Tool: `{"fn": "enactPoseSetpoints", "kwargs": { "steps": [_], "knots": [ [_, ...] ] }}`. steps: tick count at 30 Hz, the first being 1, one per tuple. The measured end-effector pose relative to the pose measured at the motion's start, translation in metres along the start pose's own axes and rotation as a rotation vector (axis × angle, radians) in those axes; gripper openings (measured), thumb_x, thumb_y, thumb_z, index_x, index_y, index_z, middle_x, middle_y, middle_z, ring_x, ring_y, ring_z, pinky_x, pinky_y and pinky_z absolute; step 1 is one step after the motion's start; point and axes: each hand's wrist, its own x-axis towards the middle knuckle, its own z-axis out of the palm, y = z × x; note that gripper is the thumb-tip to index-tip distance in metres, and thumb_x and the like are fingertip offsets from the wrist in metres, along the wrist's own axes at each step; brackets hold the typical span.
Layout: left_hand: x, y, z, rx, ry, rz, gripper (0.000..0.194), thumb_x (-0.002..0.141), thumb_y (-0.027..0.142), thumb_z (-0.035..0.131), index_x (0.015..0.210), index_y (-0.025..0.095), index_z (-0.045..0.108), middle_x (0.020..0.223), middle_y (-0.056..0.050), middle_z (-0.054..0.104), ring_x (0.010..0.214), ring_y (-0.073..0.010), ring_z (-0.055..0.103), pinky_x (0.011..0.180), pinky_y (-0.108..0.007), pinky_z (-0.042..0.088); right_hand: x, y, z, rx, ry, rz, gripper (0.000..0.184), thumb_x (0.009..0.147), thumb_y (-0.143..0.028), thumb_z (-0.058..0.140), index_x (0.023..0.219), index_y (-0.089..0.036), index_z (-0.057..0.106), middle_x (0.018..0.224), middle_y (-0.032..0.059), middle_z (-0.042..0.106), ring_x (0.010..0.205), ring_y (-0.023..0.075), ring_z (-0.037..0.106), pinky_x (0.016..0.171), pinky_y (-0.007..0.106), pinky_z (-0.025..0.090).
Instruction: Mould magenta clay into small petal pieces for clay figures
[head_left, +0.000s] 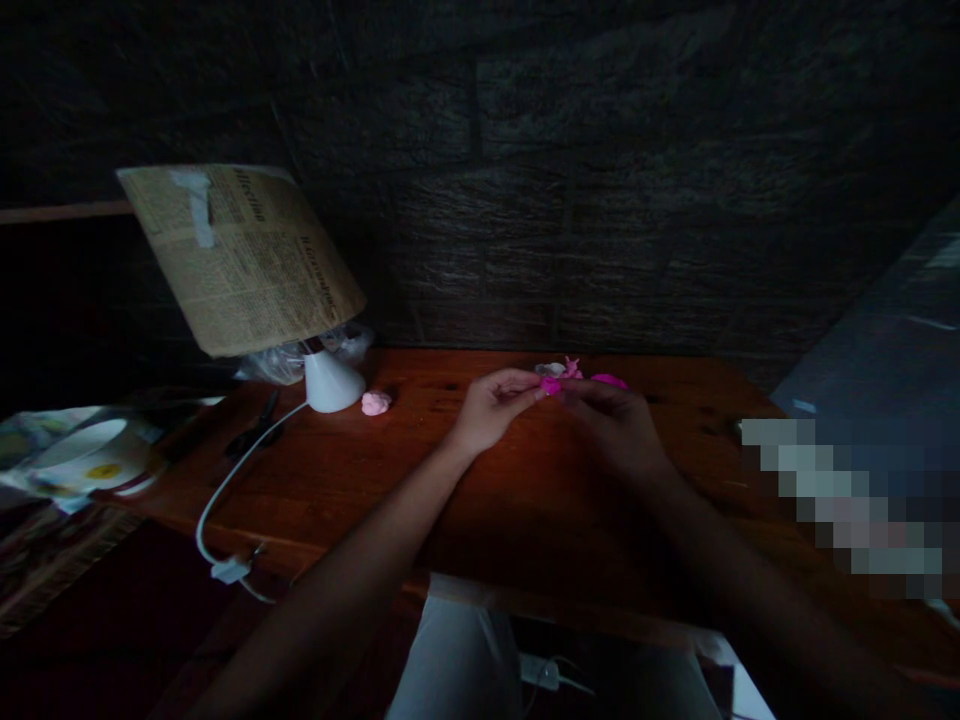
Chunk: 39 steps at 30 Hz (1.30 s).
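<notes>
A small bright pink lump (551,385), which looks like modelling clay, is pinched between the fingertips of both hands above the wooden table. My left hand (486,410) grips it from the left with thumb and forefinger. From the other side, the fingers of my right hand (621,418) close on it, partly in shadow. Just behind my hands are a pale pink spiky piece (572,367), a whitish item (550,370) and another bright pink lump (610,380), partly hidden by my right hand. A pale pink clay lump (376,403) rests farther left.
A lamp with a newsprint shade (244,260) and white base (332,384) stands at the left on the wooden table (517,500). Its white cord (225,490) hangs over the front edge. Dark scissors (259,425) lie beside it. A white roll-shaped container (94,455) is far left.
</notes>
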Motion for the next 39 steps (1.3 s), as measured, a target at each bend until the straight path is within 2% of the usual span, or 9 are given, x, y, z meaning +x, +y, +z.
{"fn": "enactPoseSetpoints", "kwargs": {
  "steps": [6, 11, 18, 30, 35, 39],
  "knots": [
    [-0.0005, -0.0003, -0.0012, 0.064, 0.028, 0.004, 0.025, 0.073, 0.031, 0.082, 0.092, 0.017, 0.075, 0.099, -0.008, 0.079, 0.092, -0.0177, 0.073, 0.092, -0.037, 0.058, 0.0002, 0.0003, -0.0003, -0.017, -0.013, -0.034, 0.022, 0.081, -0.042, 0.075, 0.097, -0.03, 0.08, 0.109, 0.0024, 0.079, 0.113, 0.0254, 0.07, 0.11, 0.05, 0.046],
    [-0.0011, 0.0, 0.0003, 0.067, 0.046, 0.014, 0.024, 0.072, 0.033, 0.083, 0.09, 0.017, 0.076, 0.097, -0.008, 0.079, 0.091, -0.0187, 0.074, 0.091, -0.037, 0.059, 0.0008, 0.0009, 0.0005, 0.002, 0.006, -0.019, 0.02, 0.078, -0.04, 0.078, 0.094, -0.029, 0.081, 0.108, 0.0026, 0.079, 0.113, 0.0254, 0.07, 0.11, 0.047, 0.046],
    [-0.0024, -0.0006, 0.0026, 0.055, 0.028, 0.021, 0.026, 0.072, 0.035, 0.083, 0.09, 0.017, 0.077, 0.097, -0.007, 0.08, 0.092, -0.019, 0.075, 0.093, -0.038, 0.059, 0.0014, 0.0051, 0.001, -0.016, 0.065, -0.027, 0.017, 0.075, -0.038, 0.081, 0.088, -0.027, 0.079, 0.097, 0.0037, 0.08, 0.097, 0.0238, 0.074, 0.1, 0.046, 0.053],
    [-0.0031, -0.0023, 0.0026, 0.034, 0.011, -0.006, 0.022, 0.073, 0.029, 0.082, 0.09, 0.017, 0.076, 0.097, -0.007, 0.08, 0.09, -0.0184, 0.075, 0.095, -0.039, 0.059, 0.0008, 0.0049, 0.0026, 0.026, 0.081, -0.02, 0.02, 0.07, -0.038, 0.084, 0.083, -0.025, 0.077, 0.09, 0.0032, 0.079, 0.088, 0.022, 0.073, 0.092, 0.044, 0.056],
    [-0.001, -0.0055, 0.0038, 0.005, 0.029, 0.037, 0.026, 0.072, 0.028, 0.083, 0.093, 0.016, 0.073, 0.098, -0.007, 0.08, 0.093, -0.0185, 0.075, 0.096, -0.038, 0.059, 0.0008, 0.0042, 0.0035, 0.068, 0.097, 0.038, 0.024, 0.066, -0.041, 0.086, 0.082, -0.025, 0.078, 0.09, 0.003, 0.08, 0.09, 0.0222, 0.074, 0.094, 0.044, 0.056],
    [-0.0032, -0.0046, 0.0053, 0.068, 0.061, 0.092, 0.026, 0.074, 0.03, 0.082, 0.094, 0.016, 0.073, 0.099, -0.008, 0.079, 0.093, -0.0188, 0.076, 0.094, -0.037, 0.06, 0.0002, 0.0039, 0.0048, 0.073, 0.111, 0.023, 0.023, 0.065, -0.041, 0.087, 0.082, -0.027, 0.08, 0.092, 0.0023, 0.081, 0.093, 0.0233, 0.074, 0.095, 0.044, 0.056]
  ]
}}
